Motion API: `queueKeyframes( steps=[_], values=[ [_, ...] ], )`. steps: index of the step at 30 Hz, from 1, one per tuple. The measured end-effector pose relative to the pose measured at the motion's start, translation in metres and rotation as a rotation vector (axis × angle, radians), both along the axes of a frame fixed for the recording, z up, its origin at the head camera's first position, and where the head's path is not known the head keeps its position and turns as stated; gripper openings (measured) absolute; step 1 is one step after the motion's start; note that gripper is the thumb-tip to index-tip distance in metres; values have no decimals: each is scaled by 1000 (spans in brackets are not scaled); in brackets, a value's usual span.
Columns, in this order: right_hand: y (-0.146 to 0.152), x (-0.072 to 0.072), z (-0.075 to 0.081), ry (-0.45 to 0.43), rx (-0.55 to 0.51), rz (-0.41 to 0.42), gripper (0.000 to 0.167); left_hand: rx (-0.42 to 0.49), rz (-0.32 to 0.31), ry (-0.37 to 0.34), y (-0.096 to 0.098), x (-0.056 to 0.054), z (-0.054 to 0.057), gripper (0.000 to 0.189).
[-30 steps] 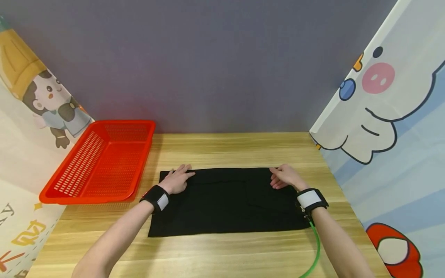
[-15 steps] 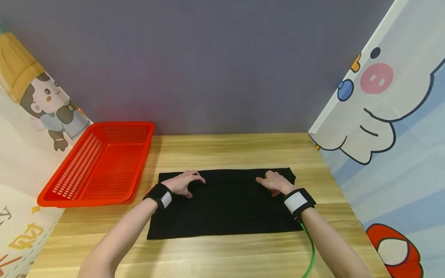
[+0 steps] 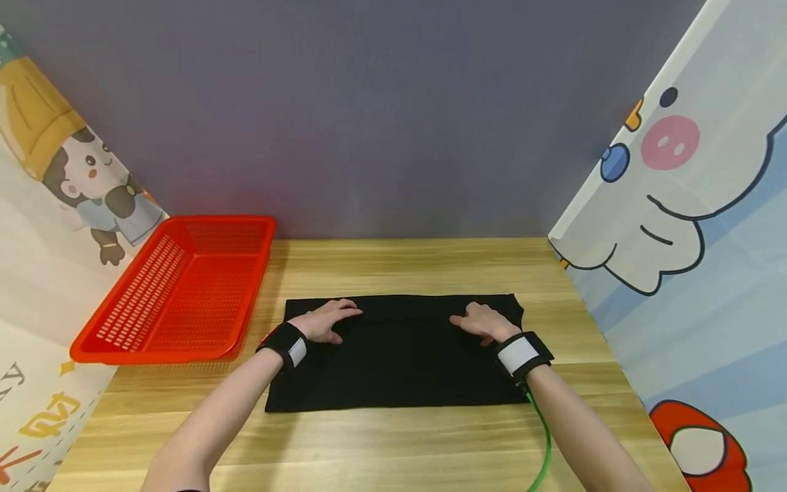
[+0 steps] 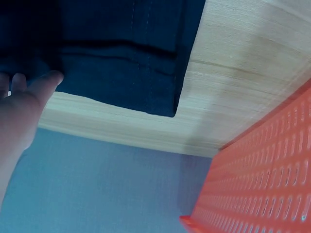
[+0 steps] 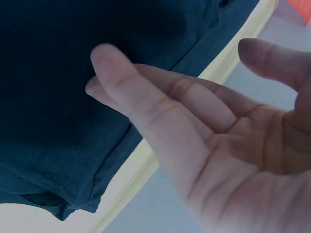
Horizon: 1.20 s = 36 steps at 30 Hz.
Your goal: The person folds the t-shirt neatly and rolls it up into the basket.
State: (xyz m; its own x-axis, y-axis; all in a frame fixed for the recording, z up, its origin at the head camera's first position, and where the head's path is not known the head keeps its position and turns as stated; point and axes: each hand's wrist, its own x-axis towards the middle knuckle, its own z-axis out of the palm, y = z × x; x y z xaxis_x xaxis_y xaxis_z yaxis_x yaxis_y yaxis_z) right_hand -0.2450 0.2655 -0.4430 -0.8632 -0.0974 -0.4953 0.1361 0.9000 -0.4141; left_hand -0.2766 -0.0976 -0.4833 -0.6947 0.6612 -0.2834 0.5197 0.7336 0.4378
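A folded black garment (image 3: 393, 362) lies flat on the wooden table in front of me, its long sides running left to right. Stitching (image 4: 141, 58) and a crease show near one end in the left wrist view. My left hand (image 3: 322, 323) is over the garment's far left part, fingers relaxed and spread. Over the far right part is my right hand (image 3: 486, 321). Its palm (image 5: 243, 155) faces the camera in the right wrist view, with loosely bent fingers and nothing held. Whether the hands touch the cloth is hard to tell.
A red plastic basket (image 3: 236, 328) with slotted sides stands left of the garment. Behind the wooden table (image 3: 406, 451) rises a grey panel (image 3: 393, 137). Printed cartoon sheets (image 3: 676, 205) flank both sides. A green cable (image 3: 546, 444) hangs from the right wrist strap (image 3: 521, 355).
My right hand has moved left, away from the garment's right edge, uncovering its far right corner. The left hand has shifted slightly right. Over the last half second both hands hardly move.
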Motion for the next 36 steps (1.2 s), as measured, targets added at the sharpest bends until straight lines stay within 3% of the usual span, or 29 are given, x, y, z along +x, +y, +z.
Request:
queueKeyframes(
  steps=[6,12,21,29,33,36],
  values=[
    [1,-3,-1,25,20,21,41,-24,4,-15,-1,2,2,66],
    [1,-7,-4,40,43,37,50,-37,15,-18,-1,2,1,66],
    [-4,-13,-9,49,83,40,58,-11,-44,-35,-4,-2,1,68],
    [-10,-16,-12,41,120,2,58,-3,3,-87,-4,-7,-1,77],
    [-13,-18,-12,28,125,-15,59,-51,33,-64,-3,-8,-3,90],
    [-15,-20,-15,20,129,-19,59,-102,28,5,-2,-7,-3,96]
  ],
)
